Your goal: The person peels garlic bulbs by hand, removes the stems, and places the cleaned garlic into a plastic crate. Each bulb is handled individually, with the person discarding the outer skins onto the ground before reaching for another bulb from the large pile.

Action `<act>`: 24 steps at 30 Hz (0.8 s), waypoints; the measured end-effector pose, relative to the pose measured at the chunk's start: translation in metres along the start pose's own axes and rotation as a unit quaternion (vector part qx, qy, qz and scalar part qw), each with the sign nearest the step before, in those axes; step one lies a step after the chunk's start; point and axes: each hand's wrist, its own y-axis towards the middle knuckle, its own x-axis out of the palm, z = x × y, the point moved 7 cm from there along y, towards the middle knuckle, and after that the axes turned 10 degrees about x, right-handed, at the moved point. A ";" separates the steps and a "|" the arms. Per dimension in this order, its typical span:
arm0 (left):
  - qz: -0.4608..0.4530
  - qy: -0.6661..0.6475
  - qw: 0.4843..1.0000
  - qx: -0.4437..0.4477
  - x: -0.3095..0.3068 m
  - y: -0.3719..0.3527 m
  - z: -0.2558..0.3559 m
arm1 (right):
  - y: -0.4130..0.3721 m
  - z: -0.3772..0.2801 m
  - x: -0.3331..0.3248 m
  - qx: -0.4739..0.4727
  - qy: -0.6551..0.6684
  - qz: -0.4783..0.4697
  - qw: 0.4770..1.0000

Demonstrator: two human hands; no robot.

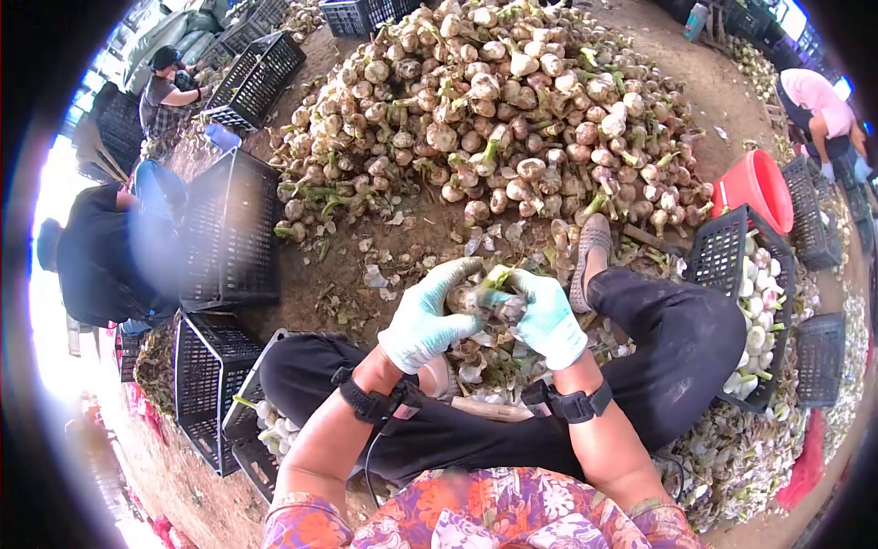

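Observation:
Both my hands wear pale mint gloves and meet in front of my lap around one garlic bulb (466,298). My left hand (430,313) curls its fingers and thumb around the bulb's left side. On the other side, my right hand (546,316) pinches at the bulb's loose skin and green stem; its fingertips are partly hidden. Beyond my hands rises a big heap of unpeeled, soil-stained garlic (485,110). White cleaned garlic bulbs (757,316) fill a black crate by my right knee, and more cleaned bulbs (274,428) lie at my left.
Black plastic crates (229,229) stand along the left, and a red bucket (754,192) sits at the right. Garlic skins (732,467) litter the ground. Two people (110,247) work at the left, and another person in pink (819,101) bends at the far right.

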 end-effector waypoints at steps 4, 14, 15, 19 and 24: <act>0.028 -0.234 0.969 -0.068 0.004 -0.006 -0.004 | -0.005 -0.011 0.000 -0.043 -0.043 0.030 0.998; 0.128 -0.237 0.962 -0.045 0.005 -0.008 -0.026 | 0.006 0.029 0.009 0.017 0.005 0.109 0.994; 0.126 -0.151 0.980 -0.014 0.005 -0.011 -0.015 | 0.006 0.028 0.013 0.019 0.002 0.106 0.994; 0.110 -0.387 0.914 -0.061 -0.004 -0.012 -0.034 | 0.003 0.006 0.019 0.013 0.067 0.071 0.995; 0.120 -0.447 0.875 -0.140 -0.013 -0.014 -0.065 | 0.002 0.025 0.032 0.092 0.213 -0.025 0.972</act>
